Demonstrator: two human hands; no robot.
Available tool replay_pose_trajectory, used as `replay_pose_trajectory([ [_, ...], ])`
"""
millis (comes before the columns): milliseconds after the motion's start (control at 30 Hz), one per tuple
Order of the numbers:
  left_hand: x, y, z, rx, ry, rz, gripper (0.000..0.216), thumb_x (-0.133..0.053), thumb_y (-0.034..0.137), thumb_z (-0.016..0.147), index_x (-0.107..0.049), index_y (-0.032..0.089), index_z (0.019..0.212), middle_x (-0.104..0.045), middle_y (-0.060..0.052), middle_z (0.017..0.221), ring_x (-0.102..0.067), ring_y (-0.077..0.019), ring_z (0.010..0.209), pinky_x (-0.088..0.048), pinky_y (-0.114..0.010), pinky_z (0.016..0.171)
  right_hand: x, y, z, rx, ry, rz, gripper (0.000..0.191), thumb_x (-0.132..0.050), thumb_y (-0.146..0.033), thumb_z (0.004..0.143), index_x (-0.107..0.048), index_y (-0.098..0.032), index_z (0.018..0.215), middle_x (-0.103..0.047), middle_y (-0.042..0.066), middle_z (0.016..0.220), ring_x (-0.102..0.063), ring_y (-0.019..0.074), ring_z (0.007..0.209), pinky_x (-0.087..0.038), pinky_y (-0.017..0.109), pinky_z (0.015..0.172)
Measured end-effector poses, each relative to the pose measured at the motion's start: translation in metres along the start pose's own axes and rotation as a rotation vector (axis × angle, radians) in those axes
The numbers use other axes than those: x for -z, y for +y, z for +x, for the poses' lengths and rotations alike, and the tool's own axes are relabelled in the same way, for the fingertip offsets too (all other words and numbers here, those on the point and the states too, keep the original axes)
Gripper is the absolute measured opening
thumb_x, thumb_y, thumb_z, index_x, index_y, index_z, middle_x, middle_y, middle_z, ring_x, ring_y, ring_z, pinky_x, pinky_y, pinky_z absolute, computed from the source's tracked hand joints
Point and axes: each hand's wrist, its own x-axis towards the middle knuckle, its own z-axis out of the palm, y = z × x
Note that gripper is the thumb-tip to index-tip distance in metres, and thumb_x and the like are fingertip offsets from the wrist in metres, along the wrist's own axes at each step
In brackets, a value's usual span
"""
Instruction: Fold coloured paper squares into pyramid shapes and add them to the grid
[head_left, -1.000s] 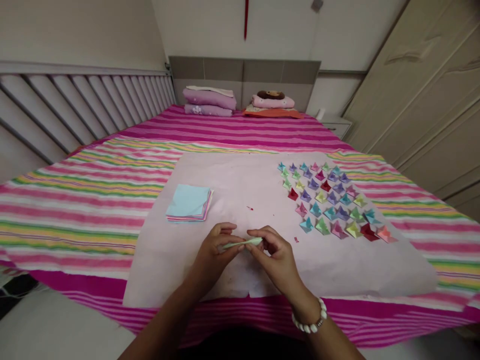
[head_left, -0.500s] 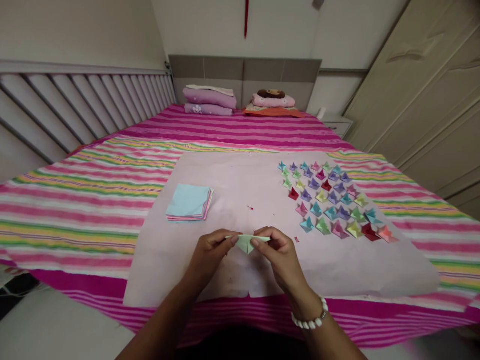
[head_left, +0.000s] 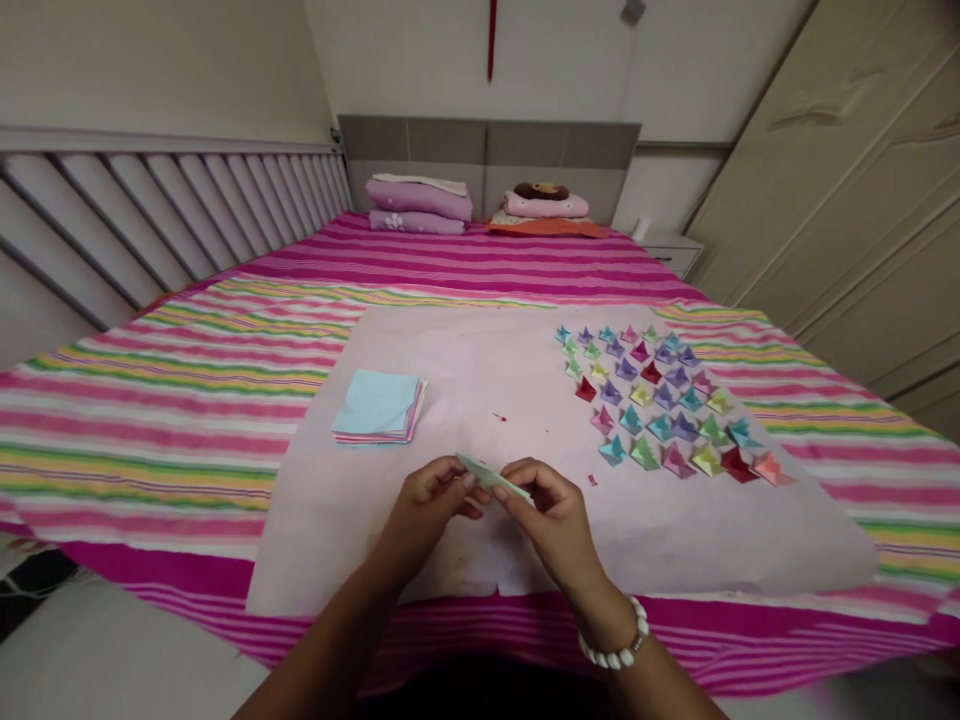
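Both my hands pinch one small folded piece of pale green paper (head_left: 491, 477) just above a large pale pink sheet (head_left: 480, 380) spread on the bed. My left hand (head_left: 424, 515) grips its left end with thumb and fingertips. My right hand (head_left: 551, 520), with a white bead bracelet on the wrist, holds its right end. The paper is tilted, its left end higher. A stack of coloured square papers (head_left: 379, 407), light blue on top, lies to the left of my hands. Several small folded paper shapes (head_left: 660, 405) in many colours lie in rows to the right.
The bed has a pink, yellow and green striped cover (head_left: 187, 400). Folded bedding and pillows (head_left: 420, 205) sit at the headboard. A slatted rail (head_left: 150, 210) runs along the left, a wardrobe (head_left: 847, 180) stands on the right, and a small nightstand (head_left: 671, 250) is in the far corner.
The green paper went from a thin flat strip to a wider triangle shape, then turned edge-on and tilted. My hands stayed in about the same place, fingers shifting on the paper.
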Motion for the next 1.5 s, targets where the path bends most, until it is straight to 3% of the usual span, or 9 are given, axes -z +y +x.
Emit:
replay_pose_trajectory([
  [100, -0.002, 0.002, 0.000, -0.023, -0.020, -0.039, 0.027, -0.073, 0.030, 0.074, -0.068, 0.016, 0.096, -0.071, -0.003, 0.081, -0.064, -0.0146, 0.077, -0.051, -0.029, 0.075, -0.001, 0.000, 0.000, 0.008, 0.041, -0.011, 0.012, -0.070, -0.026, 0.079, -0.063, -0.020, 0.071, -0.062, 0.001, 0.074, -0.056, 0.0159, 0.073, -0.044, 0.029, 0.069],
  [300, 0.002, 0.005, -0.001, -0.024, -0.007, 0.048, 0.019, -0.067, 0.031, 0.078, -0.071, 0.015, 0.085, -0.068, -0.002, 0.071, -0.062, -0.0145, 0.070, -0.051, -0.029, 0.071, 0.001, -0.007, -0.001, -0.048, -0.038, 0.009, 0.016, -0.067, -0.035, 0.082, -0.065, -0.020, 0.075, -0.063, 0.002, 0.075, -0.055, 0.0168, 0.072, -0.043, 0.029, 0.068],
  [500, 0.005, 0.006, -0.001, 0.000, -0.127, 0.053, 0.039, -0.067, 0.030, 0.078, -0.063, 0.016, 0.113, -0.066, -0.001, 0.075, -0.061, -0.0140, 0.068, -0.049, -0.030, 0.066, 0.003, -0.009, 0.004, -0.197, -0.081, 0.137, 0.021, -0.069, -0.040, 0.078, -0.064, -0.020, 0.071, -0.061, 0.000, 0.066, -0.054, 0.0158, 0.065, -0.044, 0.029, 0.064],
  [700, 0.006, 0.004, -0.002, 0.036, -0.193, 0.014, 0.042, -0.068, 0.029, 0.077, -0.056, 0.017, 0.115, -0.064, 0.000, 0.076, -0.062, -0.0137, 0.067, -0.047, -0.028, 0.064, 0.003, -0.006, 0.003, -0.233, -0.085, 0.164, 0.023, -0.073, -0.040, 0.075, -0.064, -0.020, 0.070, -0.061, -0.001, 0.067, -0.052, 0.0139, 0.063, -0.042, 0.026, 0.062],
  [1267, 0.009, 0.007, -0.003, 0.009, -0.217, 0.035, 0.047, -0.066, 0.027, 0.078, -0.053, 0.018, 0.122, -0.064, -0.001, 0.081, -0.061, -0.0132, 0.071, -0.048, -0.029, 0.067, 0.006, -0.005, 0.004, -0.264, -0.073, 0.156, 0.022, -0.068, -0.039, 0.078, -0.066, -0.019, 0.069, -0.059, -0.001, 0.061, -0.050, 0.0127, 0.058, -0.042, 0.025, 0.058],
  [1500, 0.011, 0.005, 0.001, -0.018, -0.183, 0.064, 0.044, -0.065, 0.028, 0.079, -0.054, 0.018, 0.121, -0.065, -0.001, 0.081, -0.062, -0.0129, 0.071, -0.049, -0.028, 0.067, 0.007, -0.003, 0.003, -0.291, -0.087, 0.168, 0.020, -0.077, -0.035, 0.069, -0.069, -0.019, 0.079, -0.063, -0.001, 0.064, -0.053, 0.0122, 0.057, -0.042, 0.025, 0.056],
])
